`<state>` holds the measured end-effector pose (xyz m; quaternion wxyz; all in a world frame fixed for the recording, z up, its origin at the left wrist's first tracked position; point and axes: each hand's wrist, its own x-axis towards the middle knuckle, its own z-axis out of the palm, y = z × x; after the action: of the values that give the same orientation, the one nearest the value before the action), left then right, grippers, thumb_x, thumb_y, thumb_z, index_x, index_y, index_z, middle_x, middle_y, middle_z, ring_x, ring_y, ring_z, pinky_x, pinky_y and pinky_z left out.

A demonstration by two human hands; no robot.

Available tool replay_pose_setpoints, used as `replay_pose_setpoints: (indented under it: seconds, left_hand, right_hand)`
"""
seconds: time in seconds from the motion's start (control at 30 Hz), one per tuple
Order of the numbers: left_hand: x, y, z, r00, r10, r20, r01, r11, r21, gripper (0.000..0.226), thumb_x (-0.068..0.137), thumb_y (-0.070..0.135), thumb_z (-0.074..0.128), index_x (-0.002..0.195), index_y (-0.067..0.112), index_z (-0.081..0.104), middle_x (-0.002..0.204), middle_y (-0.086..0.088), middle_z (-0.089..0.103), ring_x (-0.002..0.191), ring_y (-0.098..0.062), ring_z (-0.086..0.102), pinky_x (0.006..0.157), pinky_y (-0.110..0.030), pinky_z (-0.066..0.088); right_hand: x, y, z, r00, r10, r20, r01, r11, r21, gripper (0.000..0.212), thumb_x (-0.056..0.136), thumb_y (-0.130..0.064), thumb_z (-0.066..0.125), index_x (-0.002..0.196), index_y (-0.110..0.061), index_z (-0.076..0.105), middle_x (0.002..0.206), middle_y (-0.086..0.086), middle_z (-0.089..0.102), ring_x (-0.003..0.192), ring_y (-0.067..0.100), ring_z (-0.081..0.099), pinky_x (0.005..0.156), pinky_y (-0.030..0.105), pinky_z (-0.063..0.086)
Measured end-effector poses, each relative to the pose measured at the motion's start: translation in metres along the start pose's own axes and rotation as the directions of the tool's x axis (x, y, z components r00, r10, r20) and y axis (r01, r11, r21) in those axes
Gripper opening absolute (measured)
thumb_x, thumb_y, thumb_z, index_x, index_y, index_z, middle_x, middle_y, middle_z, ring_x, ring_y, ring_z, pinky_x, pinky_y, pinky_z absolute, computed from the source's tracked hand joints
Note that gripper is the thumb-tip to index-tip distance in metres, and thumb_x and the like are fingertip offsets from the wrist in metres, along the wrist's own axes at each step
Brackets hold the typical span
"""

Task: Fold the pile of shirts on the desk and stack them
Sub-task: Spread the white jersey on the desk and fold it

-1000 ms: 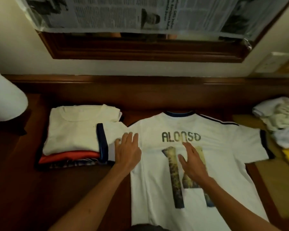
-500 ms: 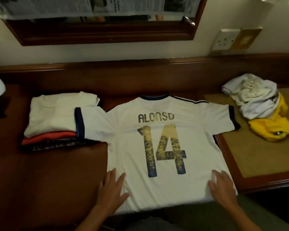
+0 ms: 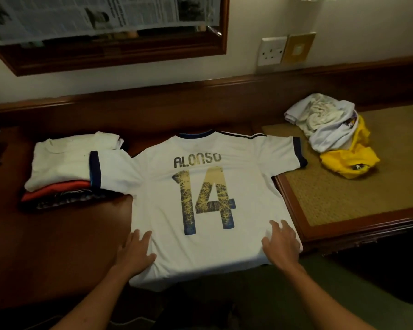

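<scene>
both hands have slid down the jersey since a second ago, from beside the printed name to the hem near the desk's front edge; half a second ago they were already low, and the right one has since moved further onto the cloth. left hand lies flat, fingers straight and slightly spread, palm pressing the lower left corner of the white jersey, partly on the wooden desk beside it. right hand lies flat on the lower right corner, fingers straight, gripping nothing. the jersey is spread back-up between and beyond the hands, reading "alonso" and 14; its hem hangs over the desk edge under the wrists, so the very bottom is folded out of sight. beyond the left hand, its left sleeve rests on top of the folded stack, hiding part of it; the stack shows a white shirt on top, an orange edge and a dark patterned one below, whose print is too dim to read. beyond and to the right of the right hand, the unfolded pile sits crumpled on the woven desk mat, white and grey cloth over a yellow shirt; how many garments cannot be told. above, a framed mirror is mostly covered by newspaper, cut off at the top. a wall socket sits to the right of it.
</scene>
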<state>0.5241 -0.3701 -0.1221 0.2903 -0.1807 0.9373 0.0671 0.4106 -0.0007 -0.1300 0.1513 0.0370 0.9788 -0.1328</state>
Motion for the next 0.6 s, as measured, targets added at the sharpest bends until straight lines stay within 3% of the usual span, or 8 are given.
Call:
replay_pose_setpoints:
  seconds: [0.17,0.3,0.4,0.53,0.6]
  left_hand:
    - [0.014,-0.014,-0.019,0.997,0.072,-0.038,-0.071,0.997,0.028,0.065,0.091,0.047,0.05,0.149,0.029,0.024,0.154,-0.008,0.021,0.141,-0.027,0.026,0.109,-0.045,0.033]
    - [0.042,-0.036,-0.051,0.977,0.171,-0.125,-0.156,0.98,0.121,0.063,0.085,0.046,0.05,0.143,0.024,0.038,0.148,-0.011,0.03,0.14,-0.026,0.025,0.108,-0.036,0.034]
    - [0.064,-0.054,-0.074,0.958,0.259,-0.123,-0.235,0.955,0.184,0.059,0.088,0.038,0.051,0.144,0.024,0.038,0.152,-0.007,0.027,0.142,-0.022,0.024,0.112,-0.038,0.029]
    - [0.1,-0.086,-0.103,0.867,0.472,-0.159,-0.407,0.856,0.318,0.049,0.091,0.027,0.052,0.139,0.022,0.046,0.145,-0.005,0.041,0.137,-0.022,0.035,0.109,-0.038,0.027]
    - [0.12,-0.099,-0.118,0.811,0.574,-0.114,-0.497,0.778,0.385,0.047,0.089,0.022,0.053,0.136,0.02,0.049,0.143,-0.006,0.045,0.138,-0.024,0.035,0.108,-0.039,0.029]
  right_hand:
    - [-0.022,-0.028,0.012,0.998,0.05,0.023,-0.054,0.971,0.231,0.051,0.094,-0.029,0.057,0.142,-0.025,0.039,0.154,0.003,0.03,0.133,0.025,0.037,0.101,0.04,0.042]
    - [-0.043,-0.051,0.027,0.998,0.063,-0.005,-0.059,0.963,0.264,0.048,0.094,-0.03,0.058,0.139,-0.027,0.042,0.151,0.001,0.034,0.13,0.02,0.04,0.098,0.035,0.047]
    - [-0.061,-0.078,0.044,0.996,0.084,-0.018,-0.076,0.955,0.288,0.046,0.095,-0.028,0.058,0.138,-0.027,0.044,0.148,0.002,0.037,0.127,0.019,0.042,0.095,0.03,0.048]
    - [-0.089,-0.131,0.08,0.983,0.174,-0.061,-0.144,0.931,0.336,0.041,0.096,-0.029,0.056,0.136,-0.025,0.046,0.141,0.006,0.044,0.119,0.018,0.049,0.092,0.027,0.051]
    - [-0.107,-0.159,0.101,0.965,0.251,-0.071,-0.202,0.891,0.406,0.038,0.096,-0.025,0.055,0.133,-0.024,0.048,0.136,0.007,0.046,0.112,0.017,0.052,0.089,0.026,0.049]
